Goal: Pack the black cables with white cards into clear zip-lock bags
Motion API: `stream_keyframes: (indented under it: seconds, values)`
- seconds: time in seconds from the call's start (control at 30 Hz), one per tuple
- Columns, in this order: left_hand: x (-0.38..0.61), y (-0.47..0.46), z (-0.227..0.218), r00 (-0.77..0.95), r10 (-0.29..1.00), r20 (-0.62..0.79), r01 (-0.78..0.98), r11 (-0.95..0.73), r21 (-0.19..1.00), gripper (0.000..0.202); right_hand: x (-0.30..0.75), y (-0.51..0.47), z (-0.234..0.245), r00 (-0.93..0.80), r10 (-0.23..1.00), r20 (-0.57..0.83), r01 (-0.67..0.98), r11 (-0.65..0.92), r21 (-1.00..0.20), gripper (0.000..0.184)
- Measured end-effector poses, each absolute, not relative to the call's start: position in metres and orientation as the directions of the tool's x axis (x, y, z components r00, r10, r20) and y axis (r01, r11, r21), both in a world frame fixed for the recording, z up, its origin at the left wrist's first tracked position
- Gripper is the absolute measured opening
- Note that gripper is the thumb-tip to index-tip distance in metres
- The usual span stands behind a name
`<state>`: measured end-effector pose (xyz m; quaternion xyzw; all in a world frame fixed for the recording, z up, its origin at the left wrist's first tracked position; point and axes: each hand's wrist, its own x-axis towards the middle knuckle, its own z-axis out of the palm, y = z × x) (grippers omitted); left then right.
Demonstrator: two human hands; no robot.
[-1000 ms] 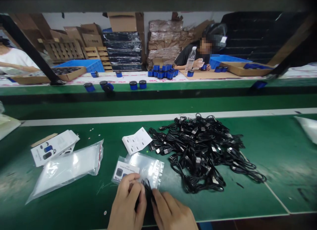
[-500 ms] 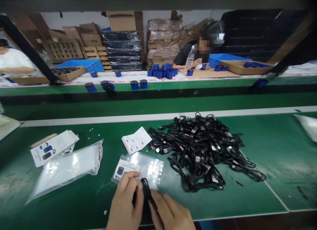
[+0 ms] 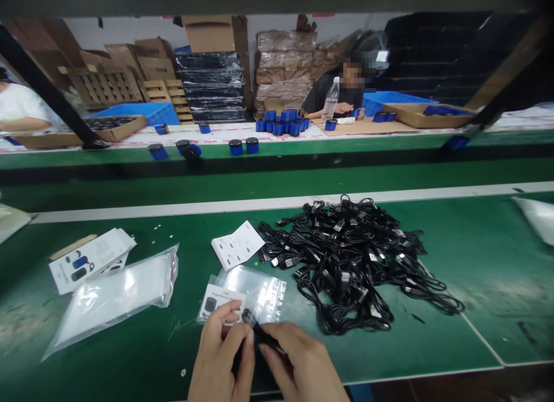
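Low in the head view, my left hand [image 3: 225,351] and my right hand [image 3: 299,357] meet around one coiled black USB cable [image 3: 249,318]. Thumb and index finger of my left hand pinch it at its left side, while my right hand grips its lower part; my fingers hide much of the coil. Just beyond my left fingers lies a printed card [image 3: 212,300], seemingly in a clear bag. More clear zip bags [image 3: 261,288] lie flat beside it. A large heap of black USB cables [image 3: 346,258] is to the right.
A stack of white leaflets [image 3: 238,245] lies behind the bags. On the left are printed cards [image 3: 93,258] and a filled plastic packet [image 3: 116,298]. Blue round speakers [image 3: 251,145] stand on the ledge beyond. A co-worker [image 3: 341,96] sits across, and another person is at far left.
My right hand has shifted slightly and its fingers have closed further over the cable. My left thumb and index finger have moved a little right against the coil.
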<state>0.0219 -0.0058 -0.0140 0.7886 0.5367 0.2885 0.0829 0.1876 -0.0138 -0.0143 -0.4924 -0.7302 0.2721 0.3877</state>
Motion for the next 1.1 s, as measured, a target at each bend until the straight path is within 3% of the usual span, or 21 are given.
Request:
stream_keyframes:
  seconds: [0.2,0.33,0.4,0.53,0.63,0.7,0.77,0.83,0.9,1.0,1.07,1.1]
  values:
    - [0.026,-0.013,-0.015,0.176,0.919,0.353,0.791,-0.346,0.505,0.017,0.192,-0.008,-0.003,-0.215,0.961,0.175,0.315,0.238,-0.919,0.023]
    - [0.03,-0.014,-0.014,0.164,0.919,0.358,0.797,-0.337,0.501,0.017,0.184,-0.007,-0.007,-0.139,0.949,0.284,0.39,0.316,-0.865,0.026]
    - [0.032,-0.013,-0.013,0.165,0.909,0.382,0.804,-0.348,0.482,0.017,0.183,-0.01,-0.007,-0.111,0.967,0.23,0.373,0.255,-0.892,0.024]
    - [0.032,-0.013,-0.012,0.188,0.895,0.404,0.79,-0.382,0.479,0.017,0.189,-0.016,-0.001,-0.219,0.976,-0.016,0.012,-0.013,-1.0,0.023]
    - [0.034,-0.016,-0.015,0.174,0.902,0.395,0.77,-0.375,0.516,0.018,0.192,-0.017,0.002,-0.283,0.957,-0.064,-0.105,-0.097,-0.99,0.026]
    - [0.035,-0.019,-0.018,0.145,0.908,0.392,0.764,-0.355,0.538,0.02,0.191,-0.016,0.001,-0.213,0.974,-0.081,-0.038,-0.091,-0.995,0.018]
    - [0.036,-0.021,-0.022,0.125,0.904,0.409,0.758,-0.353,0.548,0.02,0.19,-0.013,-0.002,-0.105,0.994,-0.039,0.136,-0.025,-0.99,0.01]
    - [0.037,-0.022,-0.023,0.127,0.883,0.452,0.756,-0.381,0.532,0.019,0.188,-0.011,-0.005,-0.046,0.996,0.072,0.347,0.083,-0.934,0.015]
    - [0.038,-0.022,-0.021,0.143,0.859,0.493,0.766,-0.411,0.495,0.019,0.187,-0.01,-0.006,-0.073,0.978,0.197,0.454,0.208,-0.866,0.018]
    - [0.042,-0.023,-0.015,0.171,0.84,0.515,0.787,-0.431,0.442,0.021,0.185,-0.008,-0.006,-0.092,0.967,0.239,0.441,0.255,-0.86,0.016]
    - [0.046,-0.028,-0.011,0.181,0.847,0.499,0.79,-0.428,0.44,0.023,0.183,-0.006,-0.005,-0.022,0.987,0.157,0.356,0.154,-0.922,0.007]
    - [0.048,-0.03,-0.009,0.192,0.853,0.486,0.785,-0.431,0.445,0.023,0.182,-0.004,-0.004,-0.013,0.995,0.1,0.292,0.099,-0.951,0.013]
